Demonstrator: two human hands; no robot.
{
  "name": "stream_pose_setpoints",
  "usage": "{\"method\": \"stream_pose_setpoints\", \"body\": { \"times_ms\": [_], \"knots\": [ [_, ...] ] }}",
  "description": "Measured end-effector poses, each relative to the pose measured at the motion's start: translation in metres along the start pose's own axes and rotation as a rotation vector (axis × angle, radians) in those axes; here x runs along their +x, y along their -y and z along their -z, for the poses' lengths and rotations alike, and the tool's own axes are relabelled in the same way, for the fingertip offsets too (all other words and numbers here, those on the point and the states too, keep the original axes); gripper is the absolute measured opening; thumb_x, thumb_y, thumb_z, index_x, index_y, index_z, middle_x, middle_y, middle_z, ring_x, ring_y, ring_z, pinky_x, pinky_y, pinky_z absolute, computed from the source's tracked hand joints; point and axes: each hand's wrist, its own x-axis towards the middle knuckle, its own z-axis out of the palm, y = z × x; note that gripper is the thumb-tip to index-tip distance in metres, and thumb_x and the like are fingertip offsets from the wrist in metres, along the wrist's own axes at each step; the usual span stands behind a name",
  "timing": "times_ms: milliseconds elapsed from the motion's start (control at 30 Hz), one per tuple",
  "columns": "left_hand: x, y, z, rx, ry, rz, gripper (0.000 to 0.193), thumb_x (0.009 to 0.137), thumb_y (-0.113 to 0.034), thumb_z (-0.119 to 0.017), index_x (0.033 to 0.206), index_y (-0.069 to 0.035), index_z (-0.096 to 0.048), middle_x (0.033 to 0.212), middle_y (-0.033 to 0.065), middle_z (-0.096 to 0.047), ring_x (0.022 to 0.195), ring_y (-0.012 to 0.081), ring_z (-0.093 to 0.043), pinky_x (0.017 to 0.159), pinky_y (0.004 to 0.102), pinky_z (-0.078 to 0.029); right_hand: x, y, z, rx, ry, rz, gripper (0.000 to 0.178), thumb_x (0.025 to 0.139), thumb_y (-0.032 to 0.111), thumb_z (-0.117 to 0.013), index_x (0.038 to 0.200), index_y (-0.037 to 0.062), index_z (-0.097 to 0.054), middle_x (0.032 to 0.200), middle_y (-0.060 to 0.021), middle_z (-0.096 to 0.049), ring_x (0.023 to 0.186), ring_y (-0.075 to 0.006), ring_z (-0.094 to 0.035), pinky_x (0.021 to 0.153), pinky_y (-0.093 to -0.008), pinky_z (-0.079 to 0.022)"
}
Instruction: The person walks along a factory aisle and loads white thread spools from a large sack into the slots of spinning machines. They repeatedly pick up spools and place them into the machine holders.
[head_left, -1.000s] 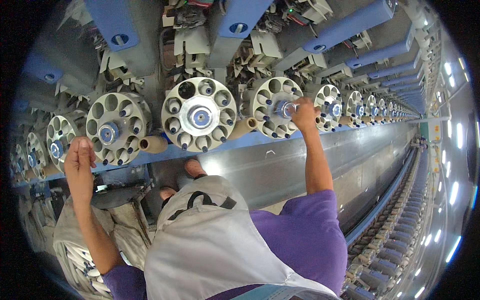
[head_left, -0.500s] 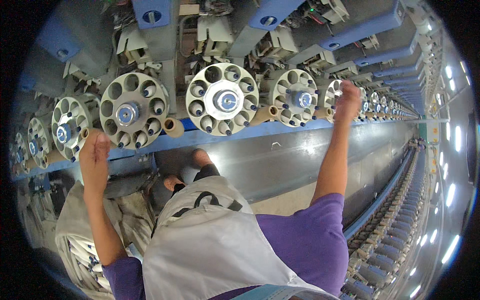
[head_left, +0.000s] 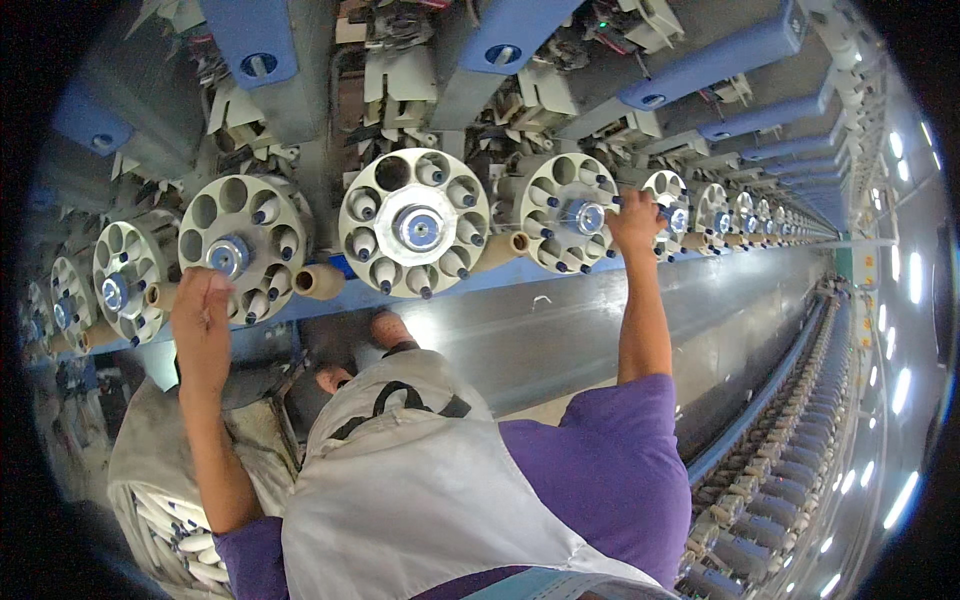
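Round cream bobbin magazines stand in a row before me, with yarn bobbins in many of their holes. My left hand is at the lower left of one magazine, beside a brown paper tube. Its fingers are bent together, and whatever they may hold is hidden. My right hand reaches up between another magazine and the smaller-looking one to its right. Its fingers are spread, with no object visible in them. Between my hands, the middle magazine has bobbins in most holes.
Several brown tubes, one of them a tan tube, lie between the magazines along a blue rail. At lower left hangs a pale cloth sack holding white yarn bobbins. Another machine row runs along the right.
The magazines sit further left and lower in the picture. My left hand has shifted to the magazine's lower edge. My right hand has come down and left, its fingers now spread.
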Motion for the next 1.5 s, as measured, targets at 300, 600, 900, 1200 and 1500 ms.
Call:
{"method": "stream_pose_setpoints", "body": {
  "times_ms": [300, 600, 900, 1200, 1500],
  "knots": [
    [0.036, 0.076, 0.023, 0.159, 0.047, 0.089, 0.019, 0.09, -0.023, -0.063, 0.094, -0.005, -0.069, 0.094, 0.0146, -0.061, 0.095, 0.0318, -0.058, 0.081, 0.0388, -0.047, -0.061, 0.09, 0.007, 0.588, -0.119, 0.509, 0.043, 0.096, 0.032, -0.055, 0.13, 0.0062, -0.052, 0.126, -0.0221, -0.055, 0.119, -0.0397, -0.051, 0.098, -0.0444, -0.042],
    [0.047, 0.084, -0.034, 0.62, 0.187, 0.09, 0.042, 0.075, 0.003, -0.06, 0.115, -0.009, -0.057, 0.129, 0.0154, -0.051, 0.126, 0.0399, -0.044, 0.103, 0.062, -0.034, -0.064, 0.047, 0.004, 0.449, 0.571, 0.621, 0.061, 0.087, 0.042, -0.066, 0.129, -0.0001, -0.054, 0.125, -0.0246, -0.059, 0.118, -0.0413, -0.055, 0.099, -0.0459, -0.043],
    [0.019, -0.182, -0.254, -0.391, 0.489, -0.349, 0.068, 0.073, 0.0, -0.062, 0.135, 0.006, -0.035, 0.122, 0.0284, -0.052, 0.117, 0.0445, -0.051, 0.104, 0.0513, -0.031, -0.097, 0.04, 0.096, 0.884, 0.873, 0.47, 0.035, 0.093, 0.022, -0.061, 0.12, 0.0014, -0.057, 0.085, -0.0145, -0.068, 0.075, -0.0222, -0.066, 0.07, -0.0345, -0.051],
    [0.021, -0.182, -0.247, -1.091, 0.67, 0.122, 0.021, 0.101, -0.021, -0.046, 0.094, -0.004, -0.056, 0.1, 0.0102, -0.065, 0.104, 0.0312, -0.062, 0.097, 0.0415, -0.044, -0.137, 0.035, 0.087, 1.323, 0.459, -0.02, 0.034, 0.084, 0.001, -0.067, 0.117, 0.0059, -0.058, 0.069, 0.0086, -0.034, 0.061, -0.0016, -0.035, 0.055, -0.0177, -0.03],
    [0.019, -0.145, -0.258, -1.754, 0.48, 0.771, 0.003, 0.088, -0.01, -0.055, 0.09, -0.012, -0.054, 0.073, -0.0016, -0.045, 0.054, 0.0081, -0.039, 0.067, 0.0336, -0.05, -0.105, 0.015, 0.016, 0.439, -0.222, 0.586, 0.041, 0.075, -0.012, -0.055, 0.106, 0.0124, -0.065, 0.067, 0.0038, -0.048, 0.06, -0.0083, -0.041, 0.057, -0.0251, -0.037]
  ]
}}
